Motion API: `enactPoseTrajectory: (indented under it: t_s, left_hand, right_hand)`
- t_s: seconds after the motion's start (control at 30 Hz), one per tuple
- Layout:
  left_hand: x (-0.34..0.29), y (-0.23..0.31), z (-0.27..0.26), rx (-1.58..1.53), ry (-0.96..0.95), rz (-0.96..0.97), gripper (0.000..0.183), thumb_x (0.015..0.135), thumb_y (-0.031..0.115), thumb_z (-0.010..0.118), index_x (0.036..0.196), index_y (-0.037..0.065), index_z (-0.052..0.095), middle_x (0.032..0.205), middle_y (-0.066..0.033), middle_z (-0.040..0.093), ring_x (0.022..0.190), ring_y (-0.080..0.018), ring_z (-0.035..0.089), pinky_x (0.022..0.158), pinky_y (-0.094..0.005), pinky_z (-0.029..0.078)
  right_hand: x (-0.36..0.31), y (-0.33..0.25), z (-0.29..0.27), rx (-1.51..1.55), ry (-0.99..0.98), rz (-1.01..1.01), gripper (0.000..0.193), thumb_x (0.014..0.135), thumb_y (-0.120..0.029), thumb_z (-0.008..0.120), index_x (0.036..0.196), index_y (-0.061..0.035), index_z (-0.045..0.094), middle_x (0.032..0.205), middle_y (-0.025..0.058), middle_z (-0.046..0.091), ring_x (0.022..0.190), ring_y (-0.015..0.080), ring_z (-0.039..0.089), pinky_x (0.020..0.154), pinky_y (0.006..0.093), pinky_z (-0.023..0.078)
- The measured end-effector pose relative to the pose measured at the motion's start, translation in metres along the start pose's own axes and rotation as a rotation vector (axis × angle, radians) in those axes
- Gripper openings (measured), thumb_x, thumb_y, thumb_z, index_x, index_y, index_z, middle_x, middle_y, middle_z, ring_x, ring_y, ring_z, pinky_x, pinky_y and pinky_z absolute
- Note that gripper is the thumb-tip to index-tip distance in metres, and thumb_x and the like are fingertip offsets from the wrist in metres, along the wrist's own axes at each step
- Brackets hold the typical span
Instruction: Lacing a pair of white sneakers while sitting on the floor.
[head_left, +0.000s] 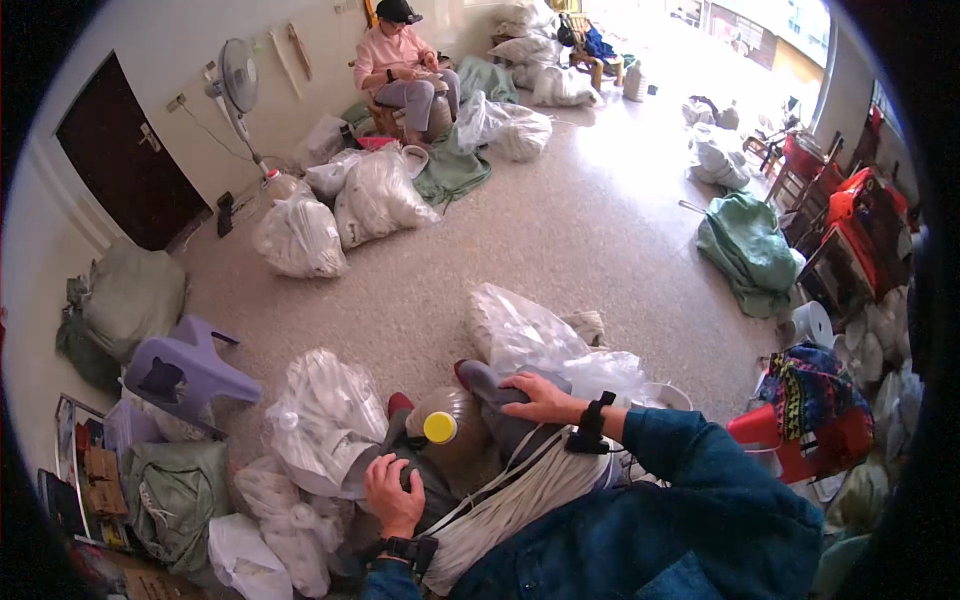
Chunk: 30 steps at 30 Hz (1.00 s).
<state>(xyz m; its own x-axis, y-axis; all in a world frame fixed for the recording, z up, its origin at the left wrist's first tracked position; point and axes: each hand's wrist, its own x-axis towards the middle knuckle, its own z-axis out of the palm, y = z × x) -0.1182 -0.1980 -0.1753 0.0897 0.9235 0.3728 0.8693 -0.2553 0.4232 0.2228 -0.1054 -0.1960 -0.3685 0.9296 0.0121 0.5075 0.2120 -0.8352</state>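
Observation:
My right hand [541,398] lies on my right knee, fingers stretched over the grey trouser cloth. On the other leg rests my left hand [396,492], its fingers apart and slightly bent; a dark patch shows between them. Neither hand shows a held thing. Between my legs stands a large brownish plastic jug [455,408] with a yellow cap [440,428]. A thick bundle of off-white cords or strips [500,515] lies across my lap, with a few strands reaching up toward my right hand. Both wrists carry black straps with small dark devices.
Clear plastic bags [325,410] of white material sit at my left, another bag [525,335] ahead. A purple stool [190,365] lies tipped at far left. Another person [395,65] sits at the back beside full bags [380,195]. A red container [800,440] stands at right.

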Motion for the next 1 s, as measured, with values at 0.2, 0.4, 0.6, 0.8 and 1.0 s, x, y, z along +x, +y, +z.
enactPoseTrajectory:
  t_s: [0.2, 0.4, 0.6, 0.8, 1.0]
  left_hand:
    - [0.001, -0.001, 0.003, -0.002, 0.015, 0.001, 0.025, 0.075, 0.017, 0.070, 0.097, 0.006, 0.065, 0.113, -0.0115, 0.061, 0.114, -0.0346, 0.052, 0.102, -0.0478, 0.039]
    - [-0.002, 0.000, 0.000, 0.022, 0.021, -0.001, 0.025, 0.074, 0.017, 0.070, 0.096, 0.007, 0.065, 0.112, -0.0109, 0.061, 0.114, -0.0342, 0.052, 0.102, -0.0476, 0.039]
    - [0.000, 0.004, 0.007, 0.017, -0.011, 0.006, 0.022, 0.076, 0.016, 0.069, 0.095, 0.006, 0.064, 0.112, -0.0120, 0.060, 0.113, -0.0343, 0.052, 0.100, -0.0481, 0.039]
    - [0.004, 0.001, 0.004, 0.046, -0.050, -0.003, 0.021, 0.079, 0.012, 0.066, 0.098, 0.004, 0.063, 0.116, -0.0150, 0.060, 0.115, -0.0371, 0.051, 0.102, -0.0485, 0.038]
    - [0.014, 0.005, 0.012, 0.032, -0.119, -0.025, 0.021, 0.079, 0.009, 0.065, 0.099, 0.003, 0.062, 0.117, -0.0143, 0.059, 0.115, -0.0369, 0.050, 0.103, -0.0490, 0.037]
  right_hand:
    - [-0.001, -0.006, -0.005, -0.033, -0.022, 0.004, 0.051, 0.086, -0.036, 0.067, 0.127, -0.0070, 0.057, 0.120, 0.0194, 0.057, 0.116, 0.0356, 0.052, 0.102, 0.0412, 0.041]
    - [-0.003, -0.002, -0.002, -0.052, -0.025, -0.021, 0.052, 0.086, -0.036, 0.067, 0.127, -0.0066, 0.057, 0.121, 0.0206, 0.057, 0.118, 0.0366, 0.051, 0.103, 0.0416, 0.040]
    - [-0.002, 0.023, 0.003, 0.235, 0.021, 0.065, 0.051, 0.089, -0.039, 0.065, 0.123, -0.0010, 0.058, 0.117, 0.0190, 0.062, 0.108, 0.0319, 0.058, 0.096, 0.0398, 0.046]
    - [-0.018, 0.066, -0.044, 0.436, 0.175, 0.468, 0.046, 0.092, -0.026, 0.057, 0.124, 0.0073, 0.056, 0.118, 0.0173, 0.064, 0.104, 0.0238, 0.062, 0.091, 0.0374, 0.049]
    - [-0.038, 0.178, -0.061, 0.055, 0.102, 0.485, 0.030, 0.082, -0.023, 0.061, 0.098, 0.0015, 0.068, 0.090, 0.0198, 0.070, 0.086, 0.0298, 0.067, 0.079, 0.0412, 0.053]
